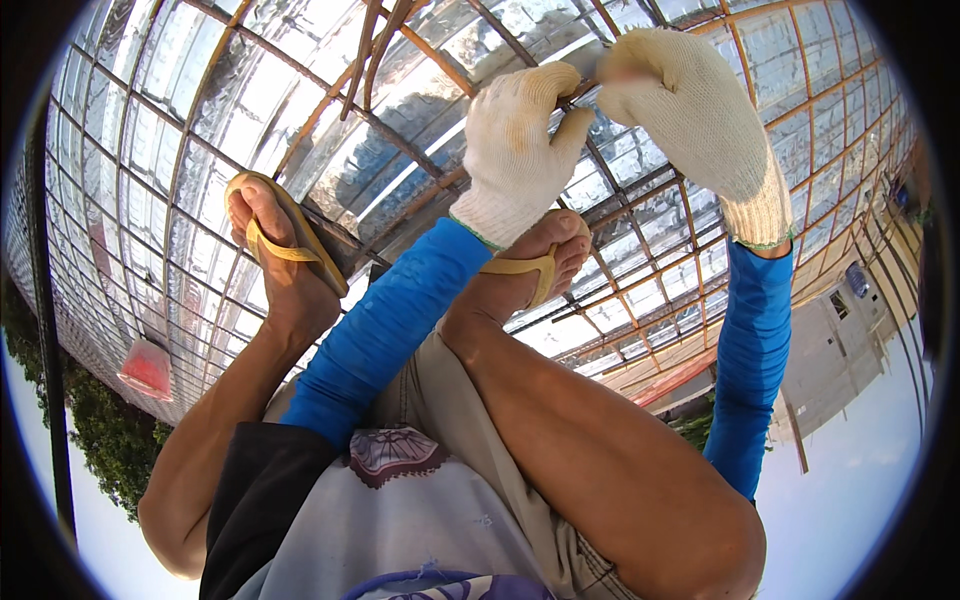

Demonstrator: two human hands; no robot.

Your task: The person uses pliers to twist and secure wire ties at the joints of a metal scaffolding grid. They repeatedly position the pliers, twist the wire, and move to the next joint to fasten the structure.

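Fingers (535, 85) of the gloved left hand (515, 150) curl shut around a rusty rebar (590, 85); the right hand (690, 100) pinches closed at the same crossing. Outward, a rebar grid (250, 150) over shiny sheeting (150, 120) looks largely laid, feet in sandals (285, 230) below.

Gloved left hand (515, 150) and right hand (700, 110), fingers (545, 85) around a rusty rebar (590, 85) above the mesh grid (650, 260).

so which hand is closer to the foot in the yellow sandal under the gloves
Left. The left hand in its white glove grips a rebar bar just above that foot, its cuff almost at the toes. The right hand sits higher and further to the right on the rebar grid.
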